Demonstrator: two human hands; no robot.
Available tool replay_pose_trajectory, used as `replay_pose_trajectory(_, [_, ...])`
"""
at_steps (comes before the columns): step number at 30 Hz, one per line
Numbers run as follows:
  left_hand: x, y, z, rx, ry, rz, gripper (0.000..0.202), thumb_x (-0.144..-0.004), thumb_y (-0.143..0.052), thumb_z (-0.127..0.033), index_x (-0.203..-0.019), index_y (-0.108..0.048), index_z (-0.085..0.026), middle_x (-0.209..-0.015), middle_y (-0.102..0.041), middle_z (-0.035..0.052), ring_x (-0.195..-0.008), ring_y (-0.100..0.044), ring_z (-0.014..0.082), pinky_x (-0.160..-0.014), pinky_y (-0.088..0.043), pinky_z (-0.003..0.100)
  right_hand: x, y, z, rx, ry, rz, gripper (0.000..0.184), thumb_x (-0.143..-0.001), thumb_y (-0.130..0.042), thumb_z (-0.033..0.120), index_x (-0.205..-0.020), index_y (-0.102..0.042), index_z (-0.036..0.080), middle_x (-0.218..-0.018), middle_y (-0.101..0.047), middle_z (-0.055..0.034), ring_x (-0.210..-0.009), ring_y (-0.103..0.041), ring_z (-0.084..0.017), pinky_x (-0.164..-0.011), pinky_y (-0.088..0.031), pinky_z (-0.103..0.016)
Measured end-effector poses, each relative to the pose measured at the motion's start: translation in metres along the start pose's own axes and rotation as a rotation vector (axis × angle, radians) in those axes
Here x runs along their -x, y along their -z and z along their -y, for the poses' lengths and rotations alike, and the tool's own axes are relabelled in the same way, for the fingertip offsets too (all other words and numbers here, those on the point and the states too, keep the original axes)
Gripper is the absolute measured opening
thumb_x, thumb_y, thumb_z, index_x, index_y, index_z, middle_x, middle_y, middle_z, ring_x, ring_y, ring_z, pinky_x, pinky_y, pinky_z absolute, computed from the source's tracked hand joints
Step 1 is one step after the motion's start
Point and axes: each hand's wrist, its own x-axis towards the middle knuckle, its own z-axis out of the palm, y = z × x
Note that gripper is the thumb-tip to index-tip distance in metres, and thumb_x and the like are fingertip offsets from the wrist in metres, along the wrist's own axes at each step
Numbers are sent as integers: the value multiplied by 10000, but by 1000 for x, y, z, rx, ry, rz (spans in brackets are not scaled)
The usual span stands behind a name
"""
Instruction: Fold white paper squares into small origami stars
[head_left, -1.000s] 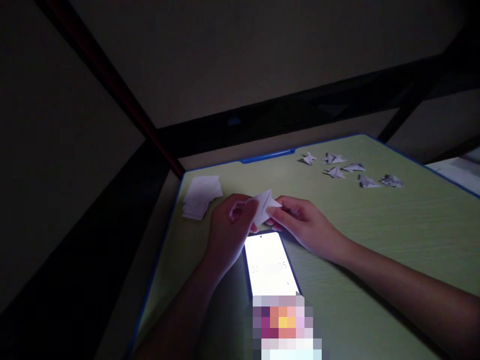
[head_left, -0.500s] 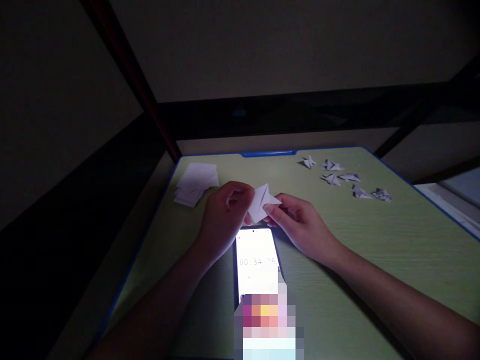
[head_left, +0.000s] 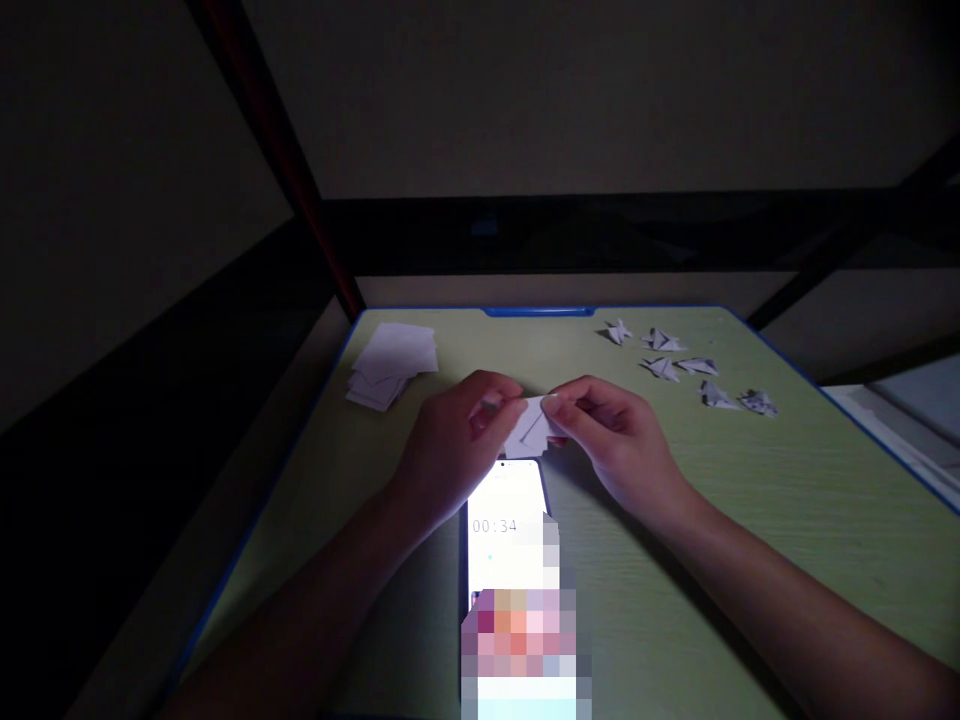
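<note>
Hands meet over the middle of the green table [head_left: 750, 500], close together, both clamped on one small white folded paper [head_left: 534, 428].

The left hand [head_left: 448, 445] enters from the lower left. Its forearm slants up across the near edge and its back is turned to the camera. The fingers are curled inward, and the thumb and forefinger pinch the paper's left side. The right hand [head_left: 619, 440] enters from the lower right along a longer, flatter forearm. Its wrist is bent slightly inward, its fingers are bunched, and their tips press the paper's right side from above. The fingertips of the two hands nearly touch across the top of the piece.

The folded paper sits low between them, showing a pale angled flap with a crease down it. It lies just past the far end of a phone [head_left: 504, 520]. Whether it rests on the table or hangs a little above cannot be told in the dim light.

The phone lies flat between the two forearms, screen lit and showing timer digits, with its near part blurred out. Its glow lights the palms and the paper's underside.

A loose stack of white paper squares [head_left: 391, 360] lies at the far left corner, well apart from the left hand. A scatter of small folded paper figures [head_left: 679, 365] lies at the far right, well apart from the right hand.
</note>
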Motion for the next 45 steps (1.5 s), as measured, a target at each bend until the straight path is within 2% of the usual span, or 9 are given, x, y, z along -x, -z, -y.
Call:
replay_pose_trajectory(3, [1,0,2,-125,-102,-42,98,-802,-640,-199,-886,-612,-158,-827,-624,7,-639,-555,66,-515,-425,162,0,1,0,-11,24,-14,179,-780,-692,324,-720,-633,166,-596,-579,15,-546,-485,-87,-510,-354,-244])
replay_pose_trajectory(8, [1,2,1,-250,-213,-11,116,-804,-625,-137,-906,-575,-160,-918,-579,19,-707,-541,67,-539,-438,150,0,0,-1,12,14,-27,190,-778,-691,334,-729,-640,158,-588,-566,16,-539,-468,-84,-501,-328,-245])
replay_pose_trajectory(14, [2,0,3,-230,-178,11,76,-798,-598,-128,-847,-548,-156,-904,-560,25,-705,-540,74,-512,-442,140,-3,-3,-2,-10,-2,-18,206,-734,-725,330,-762,-632,149,-597,-544,29,-541,-469,-82,-511,-362,-240])
replay_pose_trajectory(18, [4,-2,6,-191,-76,32,62,-799,-587,-159,-846,-549,-154,-844,-569,18,-652,-537,76,-497,-425,158,-3,-4,-1,-18,-9,-4,214,-703,-746,317,-745,-618,150,-582,-550,31,-532,-475,-84,-509,-374,-241])
replay_pose_trajectory(25, [3,-1,4,-77,64,94,87,-813,-575,-228,-789,-531,-157,-673,-582,-12,-563,-546,83,-479,-395,177,-2,-4,0,-17,-28,10,180,-715,-721,300,-739,-622,152,-588,-576,16,-535,-501,-97,-512,-372,-261])
replay_pose_trajectory(30, [5,-4,4,-40,94,87,90,-825,-575,-241,-821,-541,-158,-699,-591,-8,-561,-552,79,-473,-393,176,-1,-1,2,61,-19,-2,158,-767,-648,303,-738,-643,148,-620,-594,-4,-565,-509,-107,-533,-371,-273])
replay_pose_trajectory(35, [6,-6,4,-100,36,44,54,-821,-567,-210,-829,-556,-158,-781,-613,13,-656,-582,98,-531,-434,198,-1,0,1,60,23,5,119,-774,-644,268,-785,-644,149,-649,-589,3,-591,-521,-107,-559,-395,-270])
replay_pose_trajectory(40, [6,-6,6,-116,-6,68,51,-823,-565,-210,-816,-549,-162,-699,-607,-9,-567,-552,80,-489,-410,191,-2,-2,2,56,64,-11,88,-746,-667,223,-769,-641,143,-644,-581,14,-580,-502,-81,-543,-401,-236])
replay_pose_trajectory(45, [6,-6,5,-129,-57,49,73,-837,-569,-229,-809,-558,-162,-699,-613,-9,-582,-557,79,-497,-410,189,-1,-2,2,46,74,-3,70,-728,-675,196,-732,-629,143,-616,-565,26,-562,-486,-69,-528,-393,-219])
